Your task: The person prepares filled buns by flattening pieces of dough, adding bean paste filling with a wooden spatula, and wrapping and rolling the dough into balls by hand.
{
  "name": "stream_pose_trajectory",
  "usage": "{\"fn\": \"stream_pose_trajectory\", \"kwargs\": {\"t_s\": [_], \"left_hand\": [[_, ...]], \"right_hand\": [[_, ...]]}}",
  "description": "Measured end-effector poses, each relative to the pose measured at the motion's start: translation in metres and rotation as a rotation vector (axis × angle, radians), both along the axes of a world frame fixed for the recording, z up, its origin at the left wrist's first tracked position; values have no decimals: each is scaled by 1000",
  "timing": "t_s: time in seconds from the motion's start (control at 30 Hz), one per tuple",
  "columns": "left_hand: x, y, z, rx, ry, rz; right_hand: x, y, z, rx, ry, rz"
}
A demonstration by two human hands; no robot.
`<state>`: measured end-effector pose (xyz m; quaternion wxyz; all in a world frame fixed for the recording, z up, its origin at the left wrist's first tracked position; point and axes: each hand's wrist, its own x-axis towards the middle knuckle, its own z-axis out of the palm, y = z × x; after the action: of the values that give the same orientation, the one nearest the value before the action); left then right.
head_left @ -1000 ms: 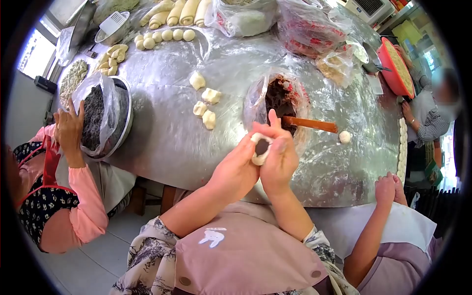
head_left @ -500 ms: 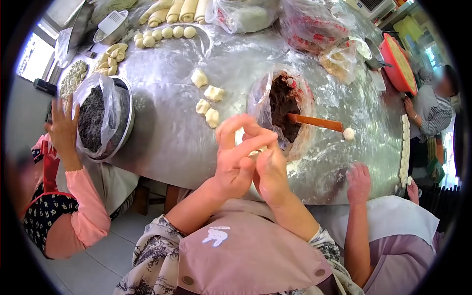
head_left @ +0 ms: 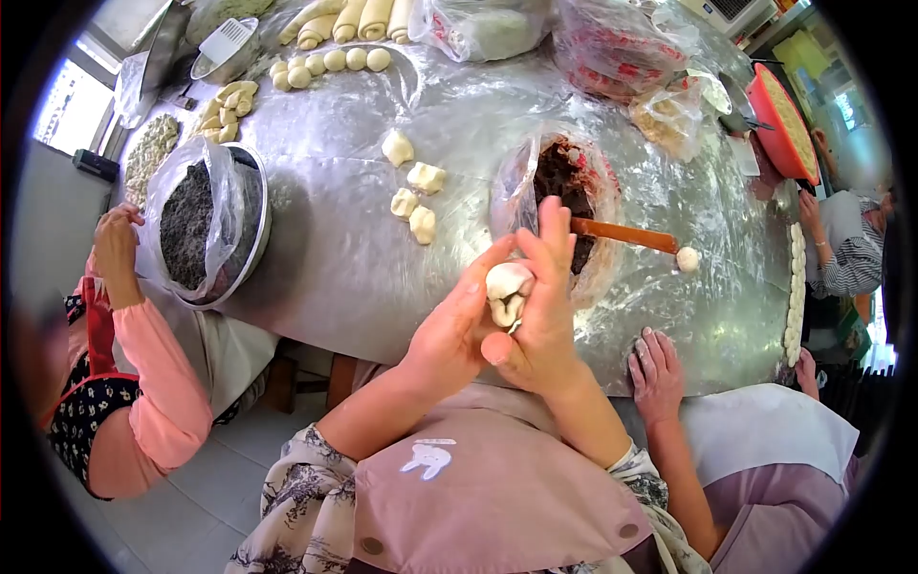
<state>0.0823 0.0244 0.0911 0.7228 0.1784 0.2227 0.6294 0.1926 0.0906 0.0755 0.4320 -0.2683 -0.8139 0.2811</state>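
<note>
A small piece of white dough point(head_left: 510, 284), folded and unevenly creased, sits between my two hands above the table's near edge. My left hand point(head_left: 442, 335) cups it from the left, its fingers reaching behind the dough. On the other side my right hand point(head_left: 552, 320) presses against it with long fingers pointing up and the thumb toward me. Just beyond is a bag-lined container of dark red-brown filling point(head_left: 559, 182), partly covered by my right fingers, with an orange-brown spatula point(head_left: 626, 234) stuck in it. Several loose dough pieces point(head_left: 422, 225) lie to the left of that.
A bowl of dark grey filling point(head_left: 256, 239) stands at left near a co-worker's hand point(head_left: 117, 253). Another co-worker's hand point(head_left: 658, 378) rests on the table edge at right. Dough balls point(head_left: 335, 60), rolled dough point(head_left: 375, 19), plastic bags point(head_left: 622, 48) and a red basin point(head_left: 765, 105) stand farther back.
My fingers have opened out from a close pinch, so the dough now shows between my palms. The left co-worker's raised hand has come down; the right co-worker's hand has shifted left.
</note>
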Motion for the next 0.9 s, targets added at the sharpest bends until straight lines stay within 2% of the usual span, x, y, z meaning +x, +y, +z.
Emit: {"fn": "stream_pose_trajectory", "kwargs": {"t_s": [0.07, 0.17, 0.27, 0.37, 0.5, 0.57, 0.67, 0.73, 0.8, 0.83, 0.87, 0.9], "left_hand": [[1, 0, -2, 27, -15, -30], [6, 0, 5, -11, -86, -47], [2, -1, 4, -116, 29, -128], [-4, 3, -3, -85, 245, -183], [-3, 8, -6, -132, 107, -167], [7, 11, 10, -168, 6, -79], [17, 3, 5, 79, -109, 167], [21, 1, 1, 143, 326, 276], [14, 0, -11, 237, 677, 317], [12, 2, -13, 254, 822, 439], [8, 3, -15, 320, 954, 463], [2, 4, -18, 388, 1086, 486]], "right_hand": [[7, 0, 1, 23, -7, -16], [17, 1, 19, 42, -212, -22], [21, 0, 8, 148, -253, -2], [19, -2, 11, 233, -247, -12], [14, 2, 9, 218, -193, -17], [12, 3, 6, 9, 25, 11], [7, 1, -4, -342, 352, 24], [-3, -6, 3, -549, 518, 3], [-4, -9, 10, -516, 429, 61], [-4, -10, 13, -502, 385, 85], [-3, -12, 13, -488, 343, 106], [-1, -14, 9, -602, 297, 149]]}}
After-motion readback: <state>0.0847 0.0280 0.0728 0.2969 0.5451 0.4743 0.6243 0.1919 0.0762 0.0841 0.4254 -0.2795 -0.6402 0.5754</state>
